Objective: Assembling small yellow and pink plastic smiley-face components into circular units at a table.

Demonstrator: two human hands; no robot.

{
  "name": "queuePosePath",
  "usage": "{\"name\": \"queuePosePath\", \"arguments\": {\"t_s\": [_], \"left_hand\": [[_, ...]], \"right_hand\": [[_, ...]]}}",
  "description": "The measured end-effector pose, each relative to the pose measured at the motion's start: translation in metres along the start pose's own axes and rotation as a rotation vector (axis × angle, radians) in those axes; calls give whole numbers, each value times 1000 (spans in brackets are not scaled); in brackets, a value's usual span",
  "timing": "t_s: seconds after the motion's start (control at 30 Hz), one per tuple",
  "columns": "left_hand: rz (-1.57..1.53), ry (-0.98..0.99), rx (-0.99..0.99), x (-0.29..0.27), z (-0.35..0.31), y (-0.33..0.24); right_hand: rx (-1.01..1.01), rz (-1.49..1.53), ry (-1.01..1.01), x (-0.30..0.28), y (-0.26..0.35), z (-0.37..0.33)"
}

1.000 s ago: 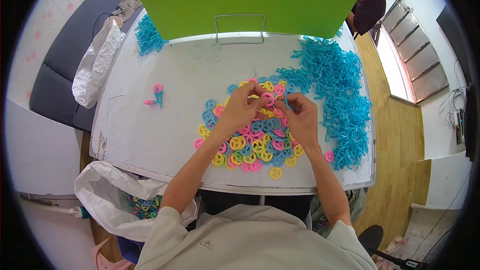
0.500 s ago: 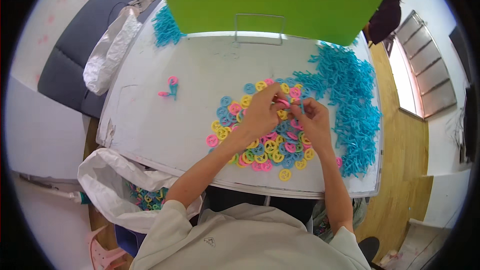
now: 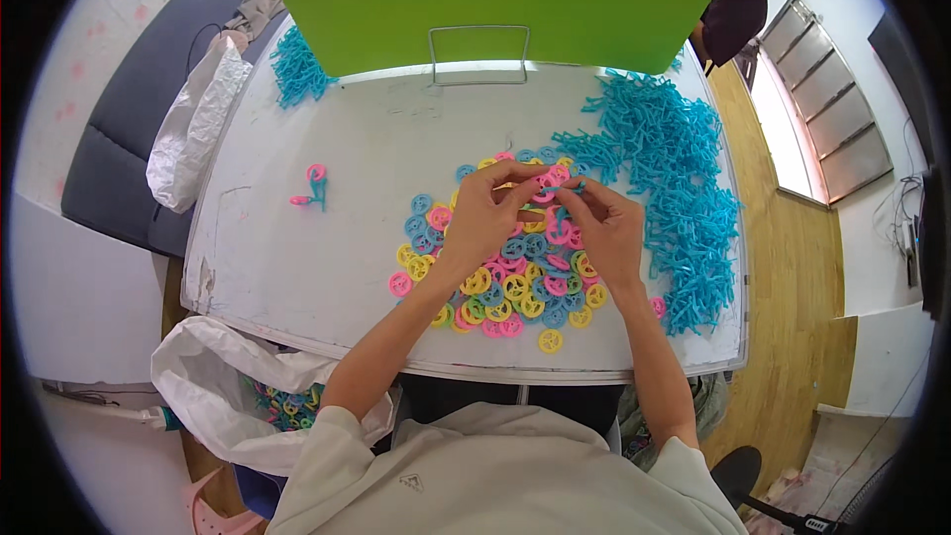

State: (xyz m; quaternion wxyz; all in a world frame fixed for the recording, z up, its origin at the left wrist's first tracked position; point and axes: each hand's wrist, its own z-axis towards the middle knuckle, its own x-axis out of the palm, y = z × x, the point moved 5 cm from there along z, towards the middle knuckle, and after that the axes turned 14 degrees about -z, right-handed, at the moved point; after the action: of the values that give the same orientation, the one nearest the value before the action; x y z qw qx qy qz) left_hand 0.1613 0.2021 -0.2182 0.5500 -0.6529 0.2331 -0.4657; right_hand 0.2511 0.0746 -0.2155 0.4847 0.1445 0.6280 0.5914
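Observation:
Over a pile of small spoked plastic wheels (image 3: 513, 287) in pink, yellow, blue and green, my two hands meet. My left hand (image 3: 485, 220) pinches a pink wheel (image 3: 547, 186) between thumb and fingertips. Pressed close to it, my right hand (image 3: 614, 234) grips a small blue forked plastic piece (image 3: 562, 216), partly hidden by the fingers. Another pink wheel (image 3: 558, 232) shows just below that piece; I cannot tell whether it is joined to it. To the left lies a blue piece with two pink wheels on it (image 3: 317, 188).
A large heap of blue forked pieces (image 3: 684, 198) covers the table's right side; a smaller heap (image 3: 297, 67) lies far left. A green panel with a wire handle (image 3: 479, 82) stands at the back. A white sack (image 3: 213, 416) of colourful parts sits at the near left.
The whole view has shifted slightly. My hands stay together over the wheels; the pink wheel is turned flatter to view, and more of the blue piece shows between my fingers.

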Motion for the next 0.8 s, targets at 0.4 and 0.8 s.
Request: {"name": "queuePosePath", "arguments": {"t_s": [0.4,0.8], "left_hand": [[175,-96,8,1,-8,5],[-107,-196,-12,-45,11,-18]], "right_hand": [[115,-63,30,2,-2,-3],[-50,215,118,-8,-2,4]]}}
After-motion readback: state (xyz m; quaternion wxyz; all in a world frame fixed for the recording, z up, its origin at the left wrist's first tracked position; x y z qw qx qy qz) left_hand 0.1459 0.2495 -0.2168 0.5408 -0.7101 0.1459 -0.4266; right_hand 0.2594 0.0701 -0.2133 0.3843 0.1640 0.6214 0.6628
